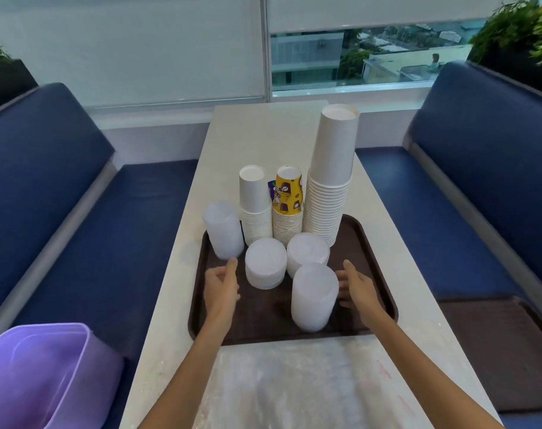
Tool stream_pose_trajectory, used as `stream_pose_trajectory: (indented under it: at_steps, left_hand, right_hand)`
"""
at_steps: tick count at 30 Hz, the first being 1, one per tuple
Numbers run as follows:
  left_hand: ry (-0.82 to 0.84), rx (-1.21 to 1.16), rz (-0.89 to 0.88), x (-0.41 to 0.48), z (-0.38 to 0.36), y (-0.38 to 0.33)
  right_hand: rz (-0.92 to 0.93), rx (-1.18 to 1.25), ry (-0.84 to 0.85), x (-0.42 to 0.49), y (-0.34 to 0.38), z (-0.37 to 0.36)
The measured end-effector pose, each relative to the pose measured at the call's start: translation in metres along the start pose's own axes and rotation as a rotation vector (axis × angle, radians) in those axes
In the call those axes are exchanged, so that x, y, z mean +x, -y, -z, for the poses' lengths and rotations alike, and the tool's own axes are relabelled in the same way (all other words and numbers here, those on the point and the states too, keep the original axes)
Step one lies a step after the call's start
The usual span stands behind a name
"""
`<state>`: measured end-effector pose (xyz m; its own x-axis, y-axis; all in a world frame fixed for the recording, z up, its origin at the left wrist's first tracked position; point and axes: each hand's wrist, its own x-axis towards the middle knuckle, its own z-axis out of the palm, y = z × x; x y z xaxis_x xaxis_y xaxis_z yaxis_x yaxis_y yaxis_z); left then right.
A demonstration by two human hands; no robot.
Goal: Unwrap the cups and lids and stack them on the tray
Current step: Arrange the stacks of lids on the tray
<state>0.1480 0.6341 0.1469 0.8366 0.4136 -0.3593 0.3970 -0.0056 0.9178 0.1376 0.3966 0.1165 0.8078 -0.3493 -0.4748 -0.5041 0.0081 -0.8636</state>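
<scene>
A: Hands?
B: Left hand (221,286) loose, holds nothing, over the tray (384,274). Right hand (358,286) has straight fingers just beside the nearest lid stack (314,297); contact unclear.
A: Cups?
B: Cup stacks (328,205) stand at the tray's far edge, behind the other lid stacks (265,267).
A: Around?
B: Purple bin (47,373) near left, plastic wrap (294,382) on the table (263,134).

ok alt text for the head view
A left hand and right hand reach over a dark brown plastic tray with four stacks of translucent white plastic lids and, behind, three upside-down paper cup stacks, two white, one yellow patterned.
</scene>
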Motion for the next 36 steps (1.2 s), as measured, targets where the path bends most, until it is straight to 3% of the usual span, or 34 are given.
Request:
stream_pose_trajectory:
  at_steps: [3, 7, 12, 16, 20, 36]
  left_hand:
    - [-0.112, -0.070, -0.051, 0.030, 0.018, -0.020]
    - [-0.072, -0.087, -0.047, 0.070, 0.023, -0.048]
    - [0.017, 0.023, -0.081, 0.107, 0.017, -0.077]
    - [0.194, 0.151, -0.038, 0.123, 0.009, -0.084]
    - [0.282, 0.194, 0.019, 0.130, 0.007, -0.082]
    - [0.282, 0.344, 0.024, 0.070, 0.049, -0.054]
  right_hand:
    - [0.013, -0.002, -0.005, 0.010, 0.006, -0.003]
    - [0.038, -0.002, -0.012, 0.019, 0.013, -0.009]
    - [0.050, -0.004, 0.029, 0.030, 0.020, -0.017]
    - [0.058, -0.002, 0.068, 0.036, 0.023, -0.020]
    - [0.059, -0.015, 0.095, 0.038, 0.028, -0.020]
    - [0.014, 0.040, 0.109, 0.010, 0.019, -0.017]
